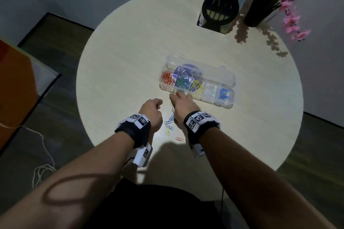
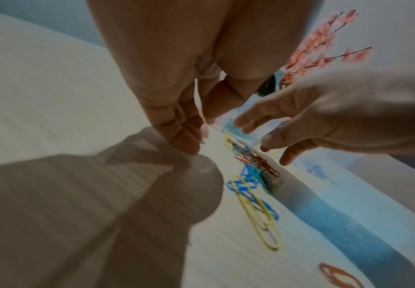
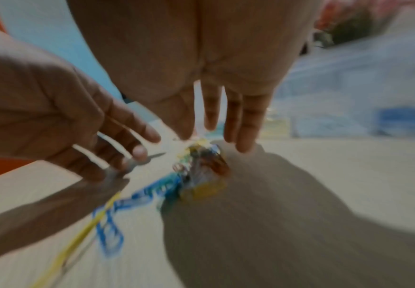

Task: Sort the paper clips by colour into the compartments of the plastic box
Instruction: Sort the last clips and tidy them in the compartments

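Observation:
A clear plastic box point(image 1: 229, 105) lies open on the round table point(image 1: 130, 52), its compartments holding orange, green, yellow, white and blue clips. Several loose clips point(image 1: 169, 122) point(image 2: 253, 175) point(image 3: 201, 167) lie in front of it, between my hands. My right hand point(image 1: 178, 95) point(image 3: 216, 132) point(image 2: 263, 140) hovers over the far end of this pile, by the box's near wall, with straight, spread fingers that hold nothing. My left hand point(image 1: 158, 105) point(image 2: 198, 140) point(image 3: 137, 152) is curled just left of the pile and seems to pinch a silver clip point(image 3: 137, 162). One red clip point(image 1: 179, 139) point(image 2: 337, 276) lies apart, nearer me.
A black smiley-face holder point(image 1: 220, 8) and a dark vase of pink flowers point(image 1: 260, 11) stand at the table's far right. An orange object point(image 1: 13, 89) and a white cord point(image 1: 42, 165) are on the floor to the left. The table's near edge is close to my wrists.

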